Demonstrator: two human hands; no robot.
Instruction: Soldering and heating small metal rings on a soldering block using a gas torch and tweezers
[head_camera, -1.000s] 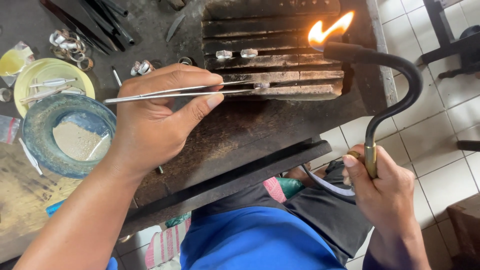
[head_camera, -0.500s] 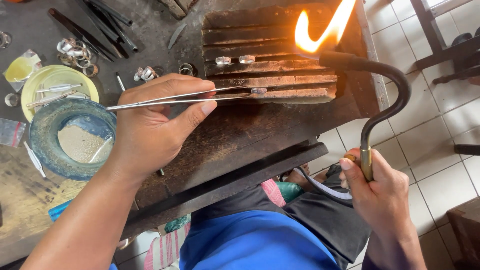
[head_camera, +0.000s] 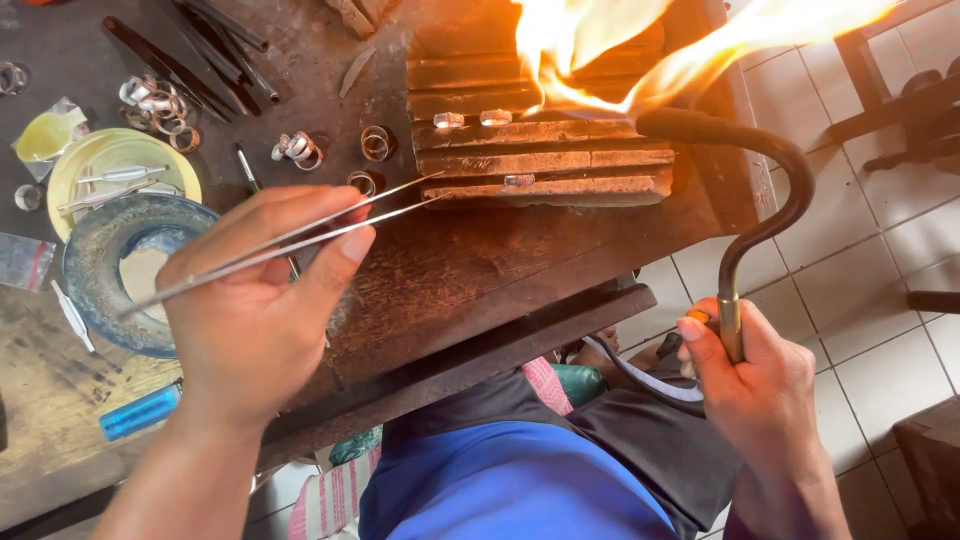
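The left hand (head_camera: 250, 320) is closed around long steel tweezers (head_camera: 290, 238), tips near the small silver pieces (head_camera: 470, 119) on the grooved firebrick (head_camera: 560, 160); the right hand (head_camera: 755, 385) grips a curved black torch (head_camera: 770, 200). Best to keep flame (head_camera: 600, 50) sweeping evenly, tweezers clear.

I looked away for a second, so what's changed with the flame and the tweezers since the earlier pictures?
The flame has grown much larger, spreading over the ridged block. The tweezers in the left hand drew back; their tips now sit short of the block's edge. The right hand grips the curved torch as before, and the small metal pieces remain on the block.
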